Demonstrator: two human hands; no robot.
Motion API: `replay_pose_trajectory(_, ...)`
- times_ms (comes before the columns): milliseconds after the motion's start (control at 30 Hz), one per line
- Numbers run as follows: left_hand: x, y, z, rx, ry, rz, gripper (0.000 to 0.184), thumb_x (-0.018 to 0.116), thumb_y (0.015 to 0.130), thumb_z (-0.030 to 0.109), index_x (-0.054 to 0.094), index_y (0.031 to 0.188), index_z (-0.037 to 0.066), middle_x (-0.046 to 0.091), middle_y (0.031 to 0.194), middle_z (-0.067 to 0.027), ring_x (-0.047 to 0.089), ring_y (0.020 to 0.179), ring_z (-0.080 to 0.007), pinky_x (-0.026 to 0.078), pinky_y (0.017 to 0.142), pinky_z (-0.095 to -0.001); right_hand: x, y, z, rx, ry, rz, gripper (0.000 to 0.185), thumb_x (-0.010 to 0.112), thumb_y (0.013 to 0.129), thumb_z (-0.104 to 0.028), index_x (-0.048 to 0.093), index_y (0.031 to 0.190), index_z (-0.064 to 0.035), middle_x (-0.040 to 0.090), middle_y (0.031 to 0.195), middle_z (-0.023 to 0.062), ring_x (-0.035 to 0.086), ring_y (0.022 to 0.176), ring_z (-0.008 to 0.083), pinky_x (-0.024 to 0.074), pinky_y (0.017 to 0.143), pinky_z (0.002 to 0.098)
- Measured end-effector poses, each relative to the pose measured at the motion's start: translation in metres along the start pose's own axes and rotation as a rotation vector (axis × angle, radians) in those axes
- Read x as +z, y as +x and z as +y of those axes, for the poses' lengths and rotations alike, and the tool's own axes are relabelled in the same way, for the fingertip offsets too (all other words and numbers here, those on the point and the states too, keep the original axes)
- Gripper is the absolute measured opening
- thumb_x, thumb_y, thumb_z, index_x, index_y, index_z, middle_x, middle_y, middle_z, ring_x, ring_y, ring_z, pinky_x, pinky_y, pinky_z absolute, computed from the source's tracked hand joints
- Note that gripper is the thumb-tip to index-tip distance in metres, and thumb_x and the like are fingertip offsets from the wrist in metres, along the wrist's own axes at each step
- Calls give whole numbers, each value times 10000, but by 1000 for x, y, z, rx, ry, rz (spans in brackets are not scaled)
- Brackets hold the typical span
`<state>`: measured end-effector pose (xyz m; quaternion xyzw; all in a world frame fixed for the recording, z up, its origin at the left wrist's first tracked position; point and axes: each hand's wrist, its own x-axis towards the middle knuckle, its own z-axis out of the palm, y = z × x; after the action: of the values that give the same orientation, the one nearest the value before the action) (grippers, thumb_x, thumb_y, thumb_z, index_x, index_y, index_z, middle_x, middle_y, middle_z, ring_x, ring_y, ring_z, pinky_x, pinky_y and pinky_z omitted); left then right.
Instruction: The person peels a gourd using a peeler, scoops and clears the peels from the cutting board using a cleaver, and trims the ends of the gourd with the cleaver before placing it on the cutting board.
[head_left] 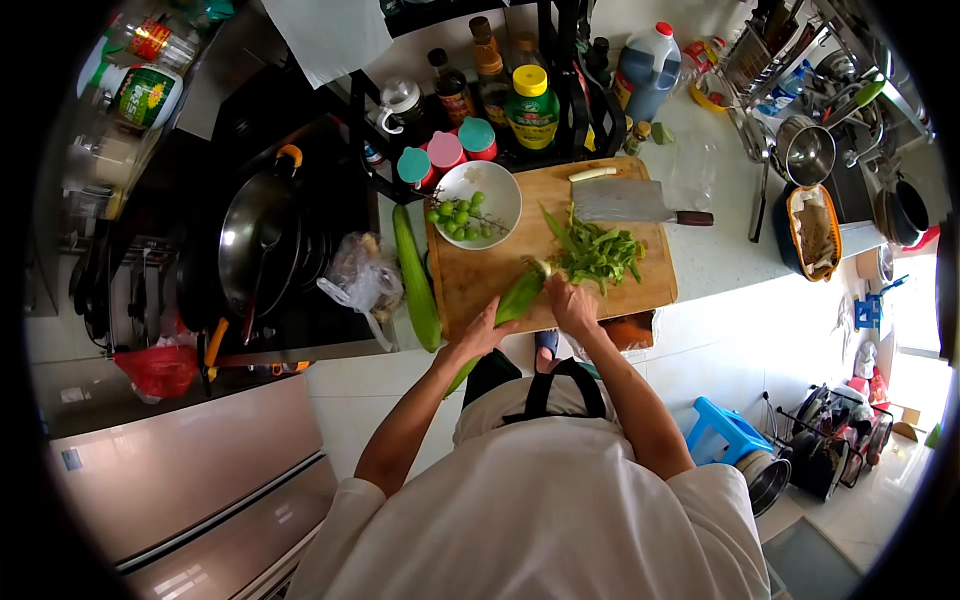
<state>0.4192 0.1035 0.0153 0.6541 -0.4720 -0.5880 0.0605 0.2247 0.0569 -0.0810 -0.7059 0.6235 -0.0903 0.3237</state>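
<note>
My left hand (pixel 482 328) is wrapped round a long green gourd (pixel 520 295), which slants over the front edge of the wooden cutting board (pixel 470 290). Its lower end passes beneath my left wrist. Beside the gourd's upper end, my right hand (pixel 573 305) is closed, and what its fingers hold is hidden. A heap of green peel strips (pixel 602 252) lies on the board just beyond that hand. Behind the heap rests a cleaver (pixel 625 203), its handle pointing right. A second long green gourd (pixel 414 275) lies left of the board.
A white bowl (pixel 512 190) with green grapes stands on the board's back left. Condiment bottles (pixel 532 110) and lidded jars line the back. To the left are a wok (pixel 240 235) on the stove and a plastic bag (pixel 365 280). A lined basket (pixel 812 235) sits right.
</note>
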Motion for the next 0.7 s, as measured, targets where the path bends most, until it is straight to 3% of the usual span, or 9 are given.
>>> replay_pose_trajectory(167,23,45,-81,323,189,231,800,643,879,371,244,1431,-48,507,1290,-292,519,1199,-375,426,964,-398,-6,12,21,-45,-33,71,302,445,953,-389,529,932,-100,630,742,237,603,698,468,457,595,560)
replay_pose_trajectory(267,22,49,-86,279,128,126,821,630,895,328,170,1436,-84,354,1413,-318,405,1302,-373,369,1041,-375,-2,8,25,-73,-6,126,275,458,952,-360,515,925,-92,618,698,225,594,663,463,440,568,559)
replay_pose_trajectory(367,27,43,-92,408,158,262,752,630,892,316,238,1423,-45,437,1358,-293,498,1215,-371,420,982,-385,-12,4,22,2,-27,204,256,464,953,-334,498,922,-82,611,689,218,593,654,452,432,557,552)
replay_pose_trajectory(467,1,1,-43,393,54,136,627,619,896,298,338,1378,12,576,1194,-225,602,1043,-343,466,900,-391,-53,-7,1,0,4,277,229,475,942,-293,538,961,-73,643,766,196,606,658,432,440,563,539)
replay_pose_trajectory(567,-10,-10,-40,351,116,163,539,632,884,255,401,1323,44,627,993,-153,640,792,-246,507,753,-361,-72,-13,-1,-37,49,265,189,552,908,-246,546,990,-76,654,824,183,619,705,418,463,583,515)
replay_pose_trajectory(600,-16,-20,-22,134,12,64,568,652,877,227,392,1349,44,618,905,-108,606,686,-164,506,661,-317,-66,-13,12,-54,23,209,207,556,908,-254,547,1014,-77,654,824,189,620,719,420,470,597,508)
replay_pose_trajectory(700,-17,-11,-35,207,-161,15,593,658,879,204,378,1382,64,604,881,-75,588,638,-125,491,598,-284,-52,-16,21,-54,88,149,237,578,890,-215,568,1086,-82,644,929,200,617,814,424,490,661,498)
